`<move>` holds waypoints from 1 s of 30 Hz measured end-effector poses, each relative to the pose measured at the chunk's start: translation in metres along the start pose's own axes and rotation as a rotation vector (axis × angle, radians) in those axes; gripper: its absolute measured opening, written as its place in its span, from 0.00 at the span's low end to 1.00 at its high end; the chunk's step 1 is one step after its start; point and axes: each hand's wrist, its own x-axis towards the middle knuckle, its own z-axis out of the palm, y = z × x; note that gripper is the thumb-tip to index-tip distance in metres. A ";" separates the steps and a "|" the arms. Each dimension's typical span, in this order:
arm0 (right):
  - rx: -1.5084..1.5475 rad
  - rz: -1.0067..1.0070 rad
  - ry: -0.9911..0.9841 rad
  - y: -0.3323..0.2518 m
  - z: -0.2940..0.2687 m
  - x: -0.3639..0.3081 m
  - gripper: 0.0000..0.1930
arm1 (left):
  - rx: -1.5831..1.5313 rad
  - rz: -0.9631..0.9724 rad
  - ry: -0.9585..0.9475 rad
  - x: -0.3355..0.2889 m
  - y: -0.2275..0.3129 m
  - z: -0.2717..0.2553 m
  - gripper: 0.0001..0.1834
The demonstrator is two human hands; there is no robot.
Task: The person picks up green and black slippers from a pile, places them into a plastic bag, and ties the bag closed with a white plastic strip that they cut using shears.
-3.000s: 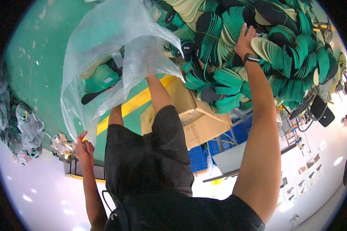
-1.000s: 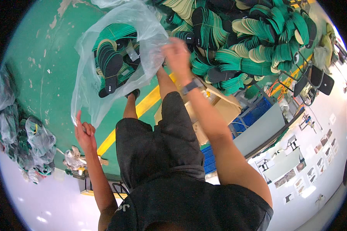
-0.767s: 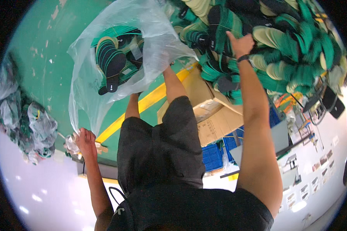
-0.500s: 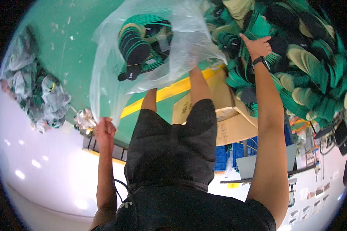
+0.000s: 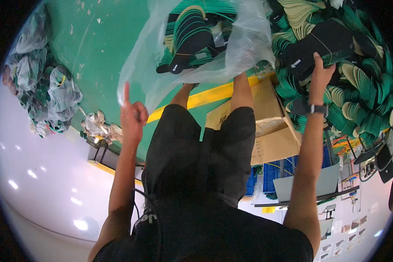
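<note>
A bundle of black shoe insoles, tied with a thin band, is in my right hand. Its thumb and fingers grip the bundle's near edge, above the big pile of insoles. My left hand is at the near left side of a large clear plastic bag. The index finger points up along the bag's edge while the other fingers curl in, seemingly round the film. Inside the bag lie several bundles of black and green insoles.
Banded green, black and cream insoles are heaped at right. A cardboard box stands beside my legs, near blue crates. Filled plastic bags sit at far left. A yellow line crosses the green floor.
My right hand has taken up a black insole bundle from the pile. My left hand has risen slightly, its index finger now stretched out. The whole view has shifted.
</note>
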 end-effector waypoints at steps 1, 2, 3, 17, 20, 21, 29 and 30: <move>0.229 0.049 -0.040 -0.038 0.013 -0.035 0.32 | -0.029 0.011 -0.024 0.001 -0.003 -0.004 0.31; 0.454 0.103 -0.069 -0.079 0.024 -0.069 0.26 | -0.064 0.032 -0.050 0.000 -0.004 -0.007 0.31; 0.601 0.146 -0.109 -0.106 0.041 -0.102 0.22 | -0.087 0.031 -0.054 -0.003 -0.004 -0.006 0.32; -0.039 -0.335 -0.129 -0.081 0.180 -0.219 0.37 | -0.249 0.044 -0.082 0.006 0.011 -0.032 0.32; -0.561 -0.404 0.107 -0.050 0.166 -0.130 0.34 | -0.259 0.047 -0.124 0.009 0.005 -0.026 0.31; -0.698 -0.360 0.062 -0.043 0.166 -0.105 0.32 | -0.284 0.034 -0.113 0.009 0.005 -0.025 0.31; 0.211 -0.103 -0.380 -0.093 0.169 -0.164 0.20 | -0.445 -0.025 0.106 0.024 0.002 -0.080 0.18; 0.307 -0.079 -0.404 -0.112 0.168 -0.155 0.18 | -0.403 0.010 0.071 0.019 0.015 -0.079 0.17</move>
